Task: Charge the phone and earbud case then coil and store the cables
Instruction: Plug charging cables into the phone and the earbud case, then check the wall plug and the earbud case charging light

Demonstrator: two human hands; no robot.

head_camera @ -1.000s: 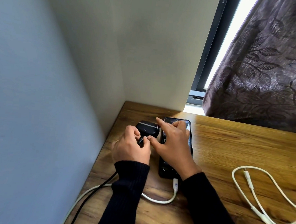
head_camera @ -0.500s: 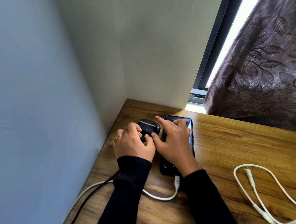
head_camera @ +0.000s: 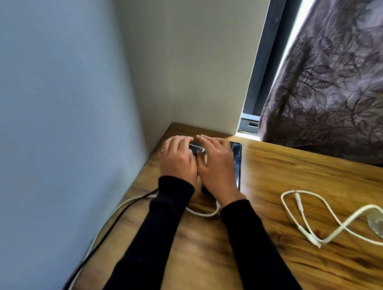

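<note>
Both hands meet at the table's (head_camera: 297, 175) eleven o'clock corner: the left hand (head_camera: 178, 159) and right hand (head_camera: 216, 167) grip the black earbud case (head_camera: 196, 148), phone (head_camera: 236, 161) just beside it at three o'clock.

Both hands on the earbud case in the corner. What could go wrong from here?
1. The black and white cables run off the wooden table's left edge; a sleeve could snag them.
2. The right hand lies over the black phone; it may shift.
3. The small black earbud case is mostly hidden, so plug seating is uncheckable.
</note>
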